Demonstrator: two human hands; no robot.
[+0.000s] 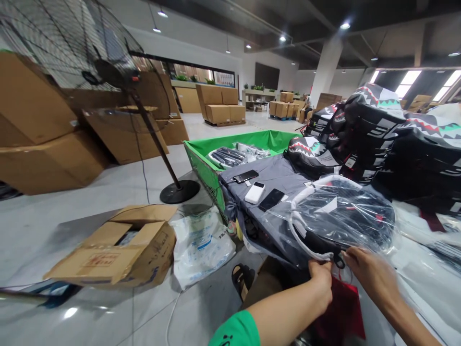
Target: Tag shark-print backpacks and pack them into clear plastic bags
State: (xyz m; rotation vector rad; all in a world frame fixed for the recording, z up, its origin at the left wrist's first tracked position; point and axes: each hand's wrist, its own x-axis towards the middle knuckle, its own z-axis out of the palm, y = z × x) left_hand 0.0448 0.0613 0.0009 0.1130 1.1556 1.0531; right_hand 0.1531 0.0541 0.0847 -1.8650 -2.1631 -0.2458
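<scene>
A dark backpack with white edging [306, 240] lies on the grey-covered table, partly inside a clear plastic bag [334, 206]. My left hand [321, 283] is closed on the backpack's near edge, by the white trim. Just to its right, my right hand [369, 269] pinches the near edge of the clear plastic; exactly what lies between its fingertips is partly hidden. A small black loop [339, 262] shows between the two hands. Below them hangs a red tag or pouch [347, 307], partly covered by my left forearm.
Several shark-mouth patterned backpacks [374, 115] are stacked at right. Two dark phones [272, 199] and a white power bank [255, 192] lie on the table. A green bin [201, 166] holds wrapped bags. An open carton [118, 254] and a standing fan [154, 129] are left.
</scene>
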